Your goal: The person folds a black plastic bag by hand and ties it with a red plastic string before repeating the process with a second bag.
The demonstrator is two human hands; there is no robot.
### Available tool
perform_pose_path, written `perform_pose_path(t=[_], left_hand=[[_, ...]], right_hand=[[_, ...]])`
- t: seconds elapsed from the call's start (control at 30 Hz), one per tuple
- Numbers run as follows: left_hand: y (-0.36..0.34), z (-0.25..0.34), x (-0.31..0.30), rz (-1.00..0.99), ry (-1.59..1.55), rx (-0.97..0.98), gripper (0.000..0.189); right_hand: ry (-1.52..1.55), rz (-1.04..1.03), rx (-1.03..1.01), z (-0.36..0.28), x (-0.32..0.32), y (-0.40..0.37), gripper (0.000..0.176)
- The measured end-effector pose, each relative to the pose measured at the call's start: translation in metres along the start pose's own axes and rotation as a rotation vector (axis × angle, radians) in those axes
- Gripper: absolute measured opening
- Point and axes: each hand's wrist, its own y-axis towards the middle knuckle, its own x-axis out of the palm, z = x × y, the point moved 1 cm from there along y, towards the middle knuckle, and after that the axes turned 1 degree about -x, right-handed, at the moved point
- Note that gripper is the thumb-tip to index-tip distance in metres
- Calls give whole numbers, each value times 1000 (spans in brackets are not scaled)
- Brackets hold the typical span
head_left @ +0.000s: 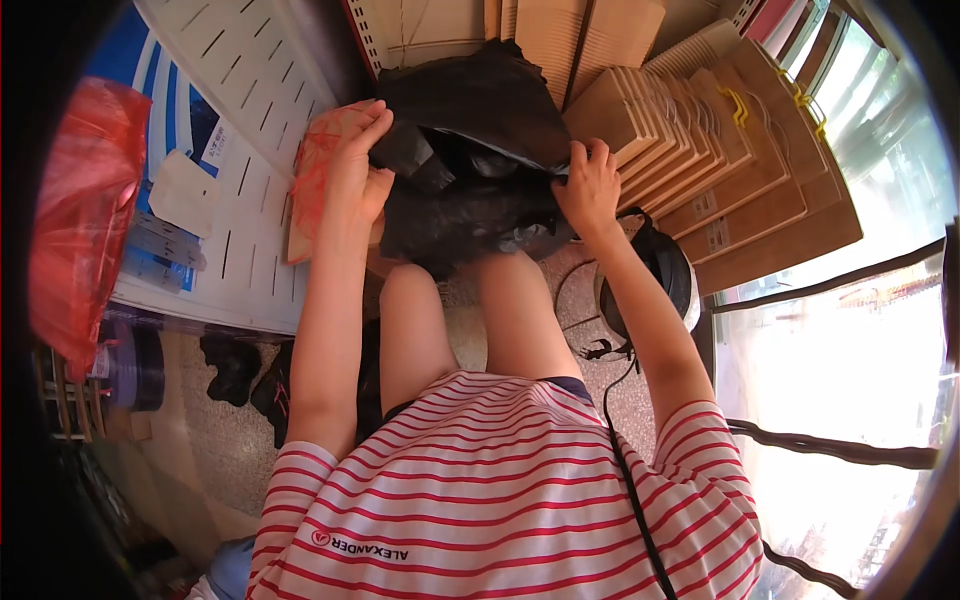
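A black plastic bag (480,90) hangs spread between my two hands, just above my knees. Its mouth gapes a little toward me, with dark folds inside; I cannot make out any contents. My left hand (357,165) pinches the bag's left edge between thumb and fingers. On the right side, my right hand (588,188) grips the opposite edge with curled fingers. Behind my left hand is a red mesh bag (318,150), partly hidden by the wrist.
Wooden cutting boards (720,160) stand in a row at the right. A white perforated shelf panel (245,130) rises at the left, near a red plastic bag (88,210). A round black-and-white item (655,280) with a cord sits by my right forearm.
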Motion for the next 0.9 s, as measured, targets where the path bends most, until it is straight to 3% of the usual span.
perform_pose_path(t=[0.17, 0.23, 0.3, 0.33, 0.4, 0.53, 0.6, 0.73, 0.8, 0.83, 0.9], left_hand=[[-9, -5, 2, -107, 0, -36, 21], [-22, -3, 10, -51, 116, 51, 21], [-25, -15, -2, -41, 70, -12, 22], [-27, -24, -11, -27, 24, -80, 23], [-37, -37, -32, -26, 48, -99, 25], [-64, -62, -64, 37, 76, -234, 23], [-73, -69, -71, 60, 71, -255, 22], [-76, -76, -92, 159, 83, -231, 24], [-77, -76, -99, 161, 89, -237, 24], [-78, -74, -99, 171, 69, -244, 24], [-79, -73, -101, 181, 50, -254, 24]], right_hand=[[-231, 8, -126, 10, -7, 3, 69], [-297, 49, -159, 13, -5, 1, 73], [-61, -243, 17, 19, -4, -5, 86], [-60, -237, 17, 21, -6, -7, 86], [252, -475, 268, 30, -7, -15, 103], [618, -564, 377, 60, 5, -30, 112], [806, -519, 287, 69, 11, -34, 117], [1121, -607, 318, 78, 2, -38, 109], [1508, -723, 699, 80, -6, -38, 98], [1571, -717, 687, 77, -11, -39, 88], [1518, -707, 625, 85, -11, -40, 88]])
